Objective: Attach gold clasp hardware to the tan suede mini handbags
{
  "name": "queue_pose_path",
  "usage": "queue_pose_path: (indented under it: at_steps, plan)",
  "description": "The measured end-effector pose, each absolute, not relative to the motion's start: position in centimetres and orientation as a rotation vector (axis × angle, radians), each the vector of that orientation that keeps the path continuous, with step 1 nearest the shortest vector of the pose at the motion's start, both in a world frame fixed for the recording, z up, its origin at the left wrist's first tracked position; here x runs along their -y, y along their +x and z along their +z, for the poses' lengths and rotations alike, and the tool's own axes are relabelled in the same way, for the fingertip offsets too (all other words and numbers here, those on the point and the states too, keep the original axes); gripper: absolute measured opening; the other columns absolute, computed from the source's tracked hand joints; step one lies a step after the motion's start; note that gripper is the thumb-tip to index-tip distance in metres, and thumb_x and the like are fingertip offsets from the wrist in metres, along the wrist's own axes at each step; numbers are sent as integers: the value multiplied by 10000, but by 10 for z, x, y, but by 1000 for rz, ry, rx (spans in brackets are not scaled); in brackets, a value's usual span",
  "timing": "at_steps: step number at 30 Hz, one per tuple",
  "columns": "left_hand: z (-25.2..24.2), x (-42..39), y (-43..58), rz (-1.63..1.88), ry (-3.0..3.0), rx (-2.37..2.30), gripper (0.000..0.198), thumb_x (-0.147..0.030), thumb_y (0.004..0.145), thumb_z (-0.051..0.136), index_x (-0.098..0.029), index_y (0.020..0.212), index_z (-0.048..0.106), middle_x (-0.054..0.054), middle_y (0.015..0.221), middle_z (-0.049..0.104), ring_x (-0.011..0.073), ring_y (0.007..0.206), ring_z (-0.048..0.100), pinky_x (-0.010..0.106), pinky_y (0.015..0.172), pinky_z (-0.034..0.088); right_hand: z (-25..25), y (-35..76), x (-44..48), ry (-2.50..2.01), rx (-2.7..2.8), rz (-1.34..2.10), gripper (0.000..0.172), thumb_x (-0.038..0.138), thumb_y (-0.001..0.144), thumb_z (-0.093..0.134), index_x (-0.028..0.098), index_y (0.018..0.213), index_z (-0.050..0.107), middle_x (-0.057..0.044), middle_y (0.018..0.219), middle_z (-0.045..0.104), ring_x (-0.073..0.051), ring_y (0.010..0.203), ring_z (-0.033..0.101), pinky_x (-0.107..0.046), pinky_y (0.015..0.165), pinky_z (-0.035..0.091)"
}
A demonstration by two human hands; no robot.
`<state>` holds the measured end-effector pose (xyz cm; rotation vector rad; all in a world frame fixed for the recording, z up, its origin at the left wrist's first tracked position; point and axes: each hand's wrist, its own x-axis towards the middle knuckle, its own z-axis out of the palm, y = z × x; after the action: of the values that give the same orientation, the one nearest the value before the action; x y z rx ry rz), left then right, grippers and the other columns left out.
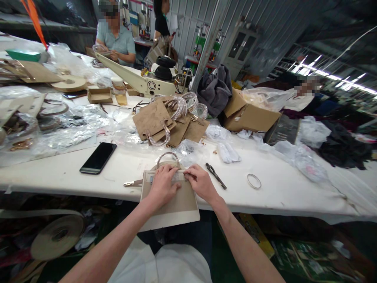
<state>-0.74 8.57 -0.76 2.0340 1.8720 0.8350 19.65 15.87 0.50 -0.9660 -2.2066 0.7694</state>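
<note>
A beige handbag (181,208) lies at the table's front edge, its lower part sticking out over my lap. Its top handle (167,155) is wrapped in clear plastic, and a strap with a metal clasp (129,183) pokes out to the left. My left hand (163,184) grips the bag's upper edge, fingers bent over it and thumb on the front panel. At the upper right corner my right hand (202,182) is closed in a pinch; what sits between its fingertips is too small to make out. A dark hand tool (216,176) rests just right of that hand.
Left of the bag lies a black phone (98,158). A metal ring (253,181) is to the right. Behind are stacked brown bag pieces (153,118), a cardboard box (250,114) and a cream machine (147,80). A person (116,43) sits across the table.
</note>
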Motion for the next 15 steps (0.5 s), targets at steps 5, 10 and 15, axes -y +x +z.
queue_pose_path:
  at_steps: [5,10,15]
  plan:
    - [-4,-85,-7,855,2027,-1861,536,-224,868,855,-236,1377,687,114,1360,637,365,1297,554,527,1149,455,6,199,-151,-899,2217,755,217,204,1072,600,242,1141,803,-88,1098,684,-249,1069,680,-389,958,560]
    - [-2,-84,-7,845,2018,-1864,508,-221,878,841,-237,1365,694,112,1344,649,361,1298,557,520,1149,456,9,208,-150,-902,2185,848,195,301,1061,662,246,1194,793,-91,1161,691,-227,990,694,-357,878,598]
    - [-2,-90,-13,769,2014,-1854,529,-251,856,847,-242,1366,704,113,1352,656,361,1286,577,516,1142,466,2,242,-189,-1298,2041,429,224,338,1051,659,212,1202,766,-127,1164,722,-286,1052,690,-415,924,566]
